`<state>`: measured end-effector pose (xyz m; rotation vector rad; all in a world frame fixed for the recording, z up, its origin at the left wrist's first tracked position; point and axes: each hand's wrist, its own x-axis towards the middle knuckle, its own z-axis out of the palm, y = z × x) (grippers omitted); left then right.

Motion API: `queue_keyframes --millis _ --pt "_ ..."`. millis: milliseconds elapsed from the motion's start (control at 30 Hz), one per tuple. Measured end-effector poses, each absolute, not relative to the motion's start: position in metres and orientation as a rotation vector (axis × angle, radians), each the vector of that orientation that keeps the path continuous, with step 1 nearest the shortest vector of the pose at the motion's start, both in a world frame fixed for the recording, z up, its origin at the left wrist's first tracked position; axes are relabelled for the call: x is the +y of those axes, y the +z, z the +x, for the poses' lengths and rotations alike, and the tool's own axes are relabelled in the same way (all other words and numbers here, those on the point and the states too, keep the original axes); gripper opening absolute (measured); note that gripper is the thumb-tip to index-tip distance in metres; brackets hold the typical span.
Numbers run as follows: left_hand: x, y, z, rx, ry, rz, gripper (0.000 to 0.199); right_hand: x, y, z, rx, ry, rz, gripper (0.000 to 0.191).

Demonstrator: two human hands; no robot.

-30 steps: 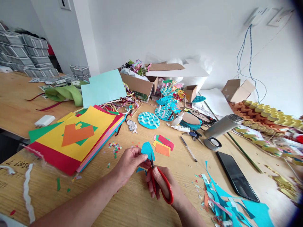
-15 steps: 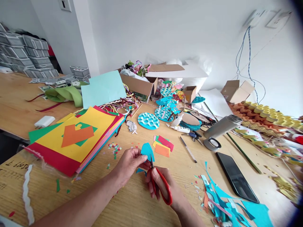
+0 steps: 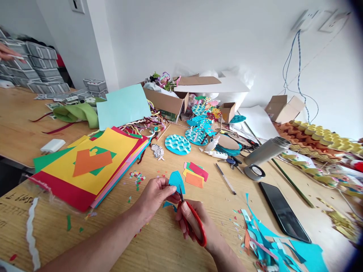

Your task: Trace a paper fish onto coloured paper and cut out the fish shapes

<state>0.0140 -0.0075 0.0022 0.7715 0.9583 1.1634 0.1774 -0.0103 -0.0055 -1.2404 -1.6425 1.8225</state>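
Note:
A small piece of blue paper (image 3: 176, 180) with a drawn curved line is pinched in my left hand (image 3: 157, 195), between thumb and fingers. Red-handled scissors (image 3: 200, 223) are gripped in my right hand (image 3: 195, 219), and their blades meet the lower edge of the blue paper. A blue offcut (image 3: 169, 205) lies on the table just under my hands. Beyond them rest small stacked paper rectangles (image 3: 195, 175) in red, orange, yellow and green. Tiny paper bits (image 3: 137, 177) are scattered left of the blue paper.
Coloured sheets (image 3: 93, 166) are stacked at left. Right of my hands lie a pen (image 3: 226, 179), a phone (image 3: 284, 211) and blue paper scraps (image 3: 272, 241). A steel bottle (image 3: 266, 151) leans behind the phone. Blue decorated ovals (image 3: 177, 145) and glue bottles (image 3: 217, 154) lie further back.
Another person's hand has come into view at the far left, by the grey stacks. My hands, the scissors and the blue paper have barely moved.

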Motion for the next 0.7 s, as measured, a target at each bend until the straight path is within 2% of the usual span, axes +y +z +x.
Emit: queue_keyframes --millis 700 --pt "-0.0073 0.0069 0.0122 0.976 1.143 0.745 0.027 -0.0106 -0.0063 0.1768 -1.631 1.830 -1.234 0.062"
